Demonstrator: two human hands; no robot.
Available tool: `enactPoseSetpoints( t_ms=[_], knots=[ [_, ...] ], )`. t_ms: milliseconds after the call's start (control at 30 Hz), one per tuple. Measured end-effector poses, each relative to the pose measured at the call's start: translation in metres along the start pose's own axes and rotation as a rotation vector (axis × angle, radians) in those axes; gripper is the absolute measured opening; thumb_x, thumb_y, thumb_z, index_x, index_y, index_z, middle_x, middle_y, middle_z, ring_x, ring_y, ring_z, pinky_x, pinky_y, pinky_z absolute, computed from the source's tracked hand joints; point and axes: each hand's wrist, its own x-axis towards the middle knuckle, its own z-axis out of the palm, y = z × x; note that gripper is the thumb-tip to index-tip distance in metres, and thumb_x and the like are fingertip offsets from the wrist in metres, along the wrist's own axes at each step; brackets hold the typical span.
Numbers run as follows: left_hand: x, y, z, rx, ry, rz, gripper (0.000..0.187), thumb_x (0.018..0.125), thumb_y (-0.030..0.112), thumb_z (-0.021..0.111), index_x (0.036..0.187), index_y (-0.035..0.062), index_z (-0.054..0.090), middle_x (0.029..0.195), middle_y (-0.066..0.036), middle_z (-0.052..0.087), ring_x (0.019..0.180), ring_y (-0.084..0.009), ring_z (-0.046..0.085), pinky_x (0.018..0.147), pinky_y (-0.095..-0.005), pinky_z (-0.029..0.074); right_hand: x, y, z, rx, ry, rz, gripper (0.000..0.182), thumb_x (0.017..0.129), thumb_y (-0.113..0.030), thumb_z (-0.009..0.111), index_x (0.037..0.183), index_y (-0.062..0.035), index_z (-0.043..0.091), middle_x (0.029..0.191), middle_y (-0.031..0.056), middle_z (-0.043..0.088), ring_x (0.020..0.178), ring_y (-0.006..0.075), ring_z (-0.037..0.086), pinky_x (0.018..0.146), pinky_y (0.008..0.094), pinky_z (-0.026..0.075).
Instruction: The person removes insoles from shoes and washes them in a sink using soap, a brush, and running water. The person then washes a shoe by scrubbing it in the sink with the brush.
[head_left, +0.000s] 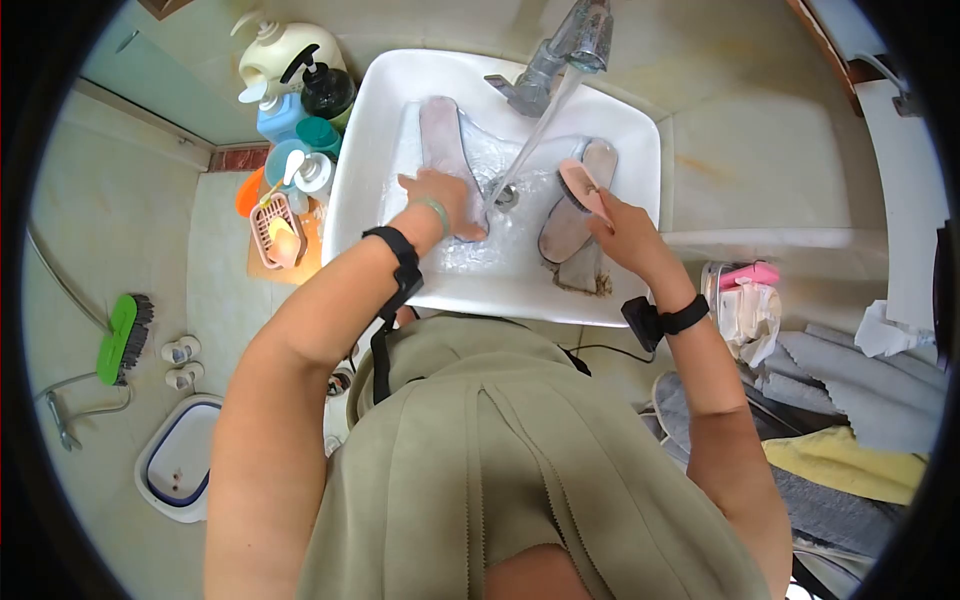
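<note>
Water runs from the faucet (pixel 545 75) into the white sink (pixel 370 170), past the drain. My left hand (pixel 440 203) lies over the lower part of a pale insole (pixel 441 135) on the sink's left side, its fingers spread. In my right hand (pixel 630 238) is a pink brush (pixel 582 187), held by its handle with dark bristles along one side. Beneath the brush rests another insole (pixel 565 235), at the right of the sink, overlapping a greyish piece with a frayed dark end.
Pump bottles (pixel 326 92) and a pink soap basket (pixel 277 232) stand left of the sink. A green brush (pixel 119 338) and a white basin (pixel 180 460) are at lower left. Grey cloths (pixel 860 380) and a yellow towel (pixel 850 463) lie at right.
</note>
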Motion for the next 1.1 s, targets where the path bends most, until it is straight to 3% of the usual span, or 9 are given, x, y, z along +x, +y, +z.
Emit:
enactPoseSetpoints(
  t_ms=[167,200,367,500,567,700,833,900,1100],
  knots=[
    [0.020,0.023,0.026,0.077,0.034,-0.094,0.119,0.058,0.057,0.078,0.140,-0.0088,0.021,0.148,-0.027,0.016,0.138,-0.0376,0.020,0.103,-0.0534,0.031,0.005,0.002,0.029,0.183,0.119,-0.064,0.049,0.088,-0.024,0.055,0.128,0.0021,0.046,0.104,0.0265,0.061,0.096,0.0419,0.058,0.084,0.0423,0.047],
    [0.024,0.026,0.046,0.140,0.248,-0.101,0.087,0.068,0.047,0.073,0.130,-0.0059,0.043,0.136,-0.027,0.040,0.128,-0.0367,0.040,0.099,-0.0471,0.038,0.005,-0.002,0.033,0.196,0.099,-0.068,0.048,0.088,-0.025,0.055,0.128,0.0023,0.047,0.104,0.0265,0.061,0.097,0.0416,0.058,0.084,0.0424,0.046],
    [0.050,-0.004,0.039,0.062,0.153,0.391,0.021,0.082,0.015,0.056,0.090,-0.0019,0.066,0.086,-0.021,0.066,0.085,-0.0345,0.064,0.083,-0.0399,0.049,0.001,-0.012,0.023,0.249,0.056,-0.006,0.050,0.088,-0.027,0.059,0.127,0.0011,0.049,0.112,0.0235,0.061,0.104,0.0324,0.060,0.088,0.0346,0.045],
    [0.006,-0.015,-0.006,-0.351,0.226,0.465,0.022,0.087,0.011,0.053,0.100,-0.0032,0.062,0.087,-0.019,0.066,0.087,-0.0314,0.065,0.078,-0.0366,0.052,-0.004,-0.007,0.010,0.345,0.040,0.101,0.048,0.090,-0.026,0.058,0.130,-0.0015,0.047,0.114,0.0202,0.061,0.101,0.0257,0.060,0.087,0.0308,0.045],
    [-0.009,-0.025,-0.016,-1.626,-0.061,0.358,0.025,0.093,0.009,0.047,0.111,-0.0057,0.055,0.096,-0.017,0.065,0.090,-0.0290,0.065,0.084,-0.0349,0.053,-0.005,-0.007,0.012,0.420,0.081,0.103,0.048,0.091,-0.025,0.057,0.132,-0.0029,0.046,0.115,0.0192,0.061,0.100,0.0240,0.060,0.087,0.0298,0.044],
    [-0.033,-0.032,-0.020,-1.871,-0.113,0.464,0.025,0.095,0.005,0.040,0.114,-0.0098,0.047,0.106,-0.017,0.060,0.093,-0.0265,0.064,0.085,-0.0359,0.055,-0.008,-0.039,0.010,0.550,0.250,-0.070,0.045,0.094,-0.022,0.052,0.135,-0.0067,0.043,0.120,0.0188,0.058,0.102,0.0244,0.060,0.089,0.0302,0.044],
    [-0.052,-0.048,0.002,-2.051,0.069,0.080,0.032,0.096,0.005,0.033,0.119,-0.0166,0.036,0.115,-0.026,0.054,0.103,-0.0335,0.061,0.092,-0.0417,0.053,-0.005,-0.080,0.012,0.538,0.117,-0.214,0.043,0.095,-0.019,0.048,0.135,-0.0077,0.043,0.118,0.0200,0.059,0.101,0.0284,0.061,0.088,0.0330,0.045],
    [-0.066,-0.054,0.010,-1.943,0.157,-0.214,0.027,0.091,-0.001,0.032,0.111,-0.0172,0.042,0.104,-0.025,0.057,0.092,-0.0341,0.064,0.076,-0.0411,0.058,-0.001,-0.102,0.025,0.532,-0.018,-0.327,0.045,0.093,-0.016,0.048,0.137,-0.0086,0.040,0.109,0.0231,0.060,0.096,0.0346,0.061,0.083,0.0372,0.048],
    [-0.087,-0.067,0.042,-1.735,0.010,-0.280,0.032,0.092,0.000,0.029,0.118,-0.0162,0.039,0.108,-0.027,0.057,0.092,-0.0340,0.065,0.078,-0.0377,0.058,0.008,-0.140,0.070,0.215,-0.270,-0.505,0.056,0.084,-0.004,0.046,0.139,-0.0165,0.038,0.091,0.0242,0.062,0.085,0.0391,0.063,0.075,0.0459,0.049]
  ],
)
